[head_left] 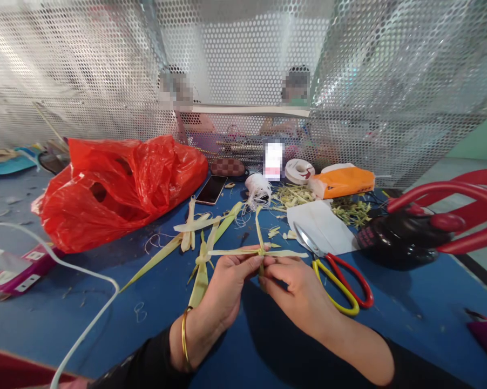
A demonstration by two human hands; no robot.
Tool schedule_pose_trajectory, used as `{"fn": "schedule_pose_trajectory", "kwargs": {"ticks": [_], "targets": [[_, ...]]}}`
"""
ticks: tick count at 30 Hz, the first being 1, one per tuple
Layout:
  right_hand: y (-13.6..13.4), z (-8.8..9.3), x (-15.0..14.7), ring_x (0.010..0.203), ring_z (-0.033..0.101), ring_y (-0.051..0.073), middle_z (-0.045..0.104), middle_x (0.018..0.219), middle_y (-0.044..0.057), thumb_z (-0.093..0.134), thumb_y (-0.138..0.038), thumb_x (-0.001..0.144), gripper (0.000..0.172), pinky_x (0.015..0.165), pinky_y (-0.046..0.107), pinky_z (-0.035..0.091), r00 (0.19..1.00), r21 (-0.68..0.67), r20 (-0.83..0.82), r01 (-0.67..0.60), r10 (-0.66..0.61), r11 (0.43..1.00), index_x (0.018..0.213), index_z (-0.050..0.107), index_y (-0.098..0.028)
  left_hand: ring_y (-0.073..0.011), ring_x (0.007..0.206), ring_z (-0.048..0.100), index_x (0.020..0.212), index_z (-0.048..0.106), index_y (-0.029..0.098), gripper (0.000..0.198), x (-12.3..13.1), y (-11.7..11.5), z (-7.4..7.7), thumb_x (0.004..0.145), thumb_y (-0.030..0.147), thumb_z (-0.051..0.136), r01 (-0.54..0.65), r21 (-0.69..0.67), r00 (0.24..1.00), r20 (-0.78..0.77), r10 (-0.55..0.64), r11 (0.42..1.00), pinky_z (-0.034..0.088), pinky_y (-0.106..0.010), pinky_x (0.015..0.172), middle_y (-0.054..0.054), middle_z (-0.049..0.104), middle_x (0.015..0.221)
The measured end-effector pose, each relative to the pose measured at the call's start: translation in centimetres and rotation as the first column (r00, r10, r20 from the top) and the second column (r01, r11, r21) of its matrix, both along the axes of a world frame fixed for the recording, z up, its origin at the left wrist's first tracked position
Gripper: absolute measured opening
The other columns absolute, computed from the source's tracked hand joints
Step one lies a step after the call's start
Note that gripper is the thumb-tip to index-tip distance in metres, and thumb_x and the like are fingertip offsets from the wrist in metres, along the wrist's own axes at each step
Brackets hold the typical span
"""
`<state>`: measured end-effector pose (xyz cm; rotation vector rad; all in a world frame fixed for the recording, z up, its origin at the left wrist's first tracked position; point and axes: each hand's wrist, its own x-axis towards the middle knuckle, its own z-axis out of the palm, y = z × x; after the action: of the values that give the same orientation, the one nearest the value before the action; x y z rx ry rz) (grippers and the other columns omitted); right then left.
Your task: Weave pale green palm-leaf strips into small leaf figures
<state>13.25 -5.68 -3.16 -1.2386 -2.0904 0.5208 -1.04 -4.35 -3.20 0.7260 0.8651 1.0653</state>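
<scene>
A pale green woven leaf cross (261,252), with strips running left, right, up and down from a small knot, is held between both hands above the blue table. My left hand (229,281) pinches it beside the knot with thumb and fingers. On the other side, my right hand (294,286) has its fingers closed on the lower strip and right side. Part of the lower strip is hidden by the fingers. Left of my left hand lie folded leaf pieces (203,259) and a long leaf strip (154,267). Scissors (336,275) with red and yellow handles lie beside my right hand.
A red plastic bag (122,183) fills the left back. Behind my hands are a phone (212,190), a white string spool (258,186), a ribbon roll (299,171) and an orange tissue pack (344,181). A black pot (401,237) stands right; a white cable (93,278) crosses left.
</scene>
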Motion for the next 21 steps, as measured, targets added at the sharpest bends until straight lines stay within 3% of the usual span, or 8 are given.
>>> {"fn": "schedule_pose_trajectory", "kwargs": {"ticks": [5, 8, 10, 13, 16, 18, 21], "targets": [[-0.3, 0.2, 0.0, 0.071, 0.06, 0.017, 0.064, 0.074, 0.002, 0.058, -0.013, 0.083, 0.016, 0.066, 0.028, 0.043, 0.999, 0.019, 0.041, -0.033, 0.032, 0.999, 0.069, 0.061, -0.019, -0.0152, 0.079, 0.065, 0.086, 0.073, 0.012, 0.018, -0.1, 0.1, 0.2, 0.07, 0.019, 0.072, -0.018, -0.031, 1.0, 0.01, 0.018, 0.999, 0.046, -0.022, 0.076, -0.007, 0.073, 0.081], [-0.7, 1.0, 0.4, 0.064, 0.056, 0.015, 0.061, 0.071, 0.002, 0.054, -0.021, 0.089, 0.023, 0.059, 0.026, 0.041, 0.999, 0.09, 0.033, -0.032, 0.03, 0.995, 0.068, 0.06, -0.019, -0.0133, 0.071, 0.064, 0.09, 0.071, 0.013, 0.021, -0.2, 0.1, 0.5, 0.071, 0.022, 0.072, -0.019, -0.057, 1.0, 0.011, 0.019, 0.998, 0.047, -0.022, 0.07, -0.006, 0.072, 0.077], [-0.7, 1.5, 0.8, 0.061, 0.054, 0.015, 0.058, 0.067, 0.002, 0.05, -0.025, 0.093, 0.026, 0.058, 0.028, 0.04, 0.999, 0.192, 0.024, 0.033, -0.038, 0.981, 0.068, 0.058, -0.018, -0.0129, 0.069, 0.063, 0.091, 0.071, 0.014, 0.022, -0.3, 0.1, 0.6, 0.071, 0.023, 0.072, -0.016, -0.051, 1.0, -0.007, 0.016, 0.999, 0.048, -0.022, 0.068, -0.005, 0.071, 0.075], [-0.1, 1.9, 1.3, 0.079, 0.057, 0.023, 0.062, 0.08, 0.007, 0.055, -0.027, 0.09, 0.013, 0.072, 0.036, 0.041, 0.982, 0.337, 0.073, 0.141, -0.176, 0.931, 0.086, 0.062, -0.016, -0.0104, 0.063, 0.06, 0.091, 0.071, 0.014, 0.025, -0.3, 0.0, 0.6, 0.071, 0.027, 0.073, -0.012, -0.018, 0.997, -0.076, 0.011, 1.0, 0.046, -0.019, 0.061, -0.004, 0.068, 0.071], [0.7, 1.5, 1.5, 0.083, 0.058, 0.023, 0.065, 0.084, 0.006, 0.057, -0.022, 0.089, 0.006, 0.076, 0.036, 0.041, 0.987, 0.223, 0.094, 0.107, -0.13, 0.969, 0.09, 0.061, -0.017, -0.0069, 0.055, 0.053, 0.09, 0.07, 0.013, 0.027, -0.2, 0.1, 0.5, 0.071, 0.031, 0.074, -0.005, 0.004, 0.989, -0.148, 0.006, 1.0, 0.041, -0.016, 0.052, -0.001, 0.064, 0.066], [0.8, 1.4, 1.4, 0.071, 0.056, 0.018, 0.062, 0.071, 0.001, 0.052, -0.017, 0.091, 0.015, 0.073, 0.032, 0.041, 0.995, 0.123, 0.07, 0.056, -0.065, 0.991, 0.077, 0.057, -0.019, -0.0063, 0.05, 0.049, 0.087, 0.068, 0.013, 0.025, -0.1, 0.2, 0.3, 0.071, 0.032, 0.074, -0.009, 0.031, 0.98, -0.201, 0.015, 0.999, 0.039, -0.016, 0.048, 0.001, 0.06, 0.061], [0.6, 1.8, 1.3, 0.062, 0.051, 0.015, 0.056, 0.062, -0.002, 0.048, -0.013, 0.09, 0.026, 0.071, 0.03, 0.04, 0.999, 0.101, 0.052, 0.01, -0.015, 0.995, 0.066, 0.049, -0.02, -0.0064, 0.048, 0.046, 0.082, 0.066, 0.014, 0.021, 0.0, 0.2, 0.3, 0.071, 0.031, 0.072, -0.001, 0.085, 0.968, -0.249, 0.023, 0.996, 0.038, -0.017, 0.045, 0.003, 0.057, 0.059]]}}
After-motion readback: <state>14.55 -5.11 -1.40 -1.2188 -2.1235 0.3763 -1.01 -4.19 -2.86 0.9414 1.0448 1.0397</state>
